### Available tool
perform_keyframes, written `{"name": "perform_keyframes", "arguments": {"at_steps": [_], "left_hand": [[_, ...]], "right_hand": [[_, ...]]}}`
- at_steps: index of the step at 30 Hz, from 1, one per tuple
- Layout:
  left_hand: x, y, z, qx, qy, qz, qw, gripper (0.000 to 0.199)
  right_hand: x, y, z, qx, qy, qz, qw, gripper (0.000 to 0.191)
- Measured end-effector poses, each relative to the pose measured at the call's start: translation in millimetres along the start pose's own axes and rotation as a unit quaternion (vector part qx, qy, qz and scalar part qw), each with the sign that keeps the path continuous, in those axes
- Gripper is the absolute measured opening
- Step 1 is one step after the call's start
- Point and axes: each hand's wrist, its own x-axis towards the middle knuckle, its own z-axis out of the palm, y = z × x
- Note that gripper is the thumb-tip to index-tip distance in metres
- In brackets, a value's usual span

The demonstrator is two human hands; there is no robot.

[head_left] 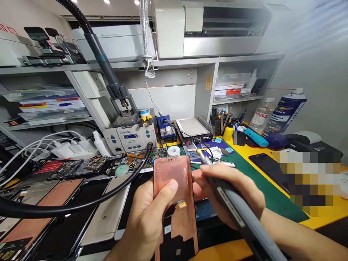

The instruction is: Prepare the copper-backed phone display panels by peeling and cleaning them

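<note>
A phone screen panel (178,232) with a copper-coloured back, black patches and a small gold connector stands tilted in the lower middle. My left hand (149,217) is closed round its left edge, the thumb pressed on the copper face. To the right, my right hand (231,185) grips a thick grey pen-like tool (236,206) with a brass-coloured tip, which points up and left near the panel's upper right corner. Another copper-coloured panel (199,186) lies partly hidden behind my right hand.
A green mat (274,199) covers the yellow table. A black phone (269,170) lies at the right, below a spray can (286,112). Phone panels and a black hose (81,208) fill the left. A grey soldering station (130,137) stands behind.
</note>
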Motion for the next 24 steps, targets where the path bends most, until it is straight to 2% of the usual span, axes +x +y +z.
{"name": "perform_keyframes", "arguments": {"at_steps": [3, 7, 11, 14, 20, 24], "left_hand": [[1.1, 2.9, -1.3, -0.016, 0.013, -0.012, 1.000, 0.034], [3.3, 7.4, 0.2, 0.009, 0.061, -0.016, 0.998, 0.031], [5.1, 8.9, 0.7, 0.018, 0.110, 0.019, 0.994, 0.025], [5.6, 10.3, 0.6, 0.025, 0.106, 0.007, 0.994, 0.029], [5.3, 12.6, 2.1, 0.002, 0.135, 0.027, 0.990, 0.020], [4.9, 10.6, -2.8, 0.000, 0.109, 0.011, 0.994, 0.020]], "right_hand": [[11.5, 1.4, -1.5, -0.002, 0.037, 0.070, 0.997, 0.036], [20.1, 12.1, -5.8, -0.034, 0.019, 0.178, 0.983, 0.022], [18.3, 26.2, -7.8, -0.036, -0.020, 0.188, 0.981, 0.022], [16.2, 30.7, -6.6, -0.018, -0.050, 0.187, 0.981, 0.023], [16.8, 30.3, -5.4, 0.020, -0.048, 0.221, 0.974, 0.026], [17.5, 31.7, -5.9, -0.018, -0.043, 0.219, 0.975, 0.024]]}}
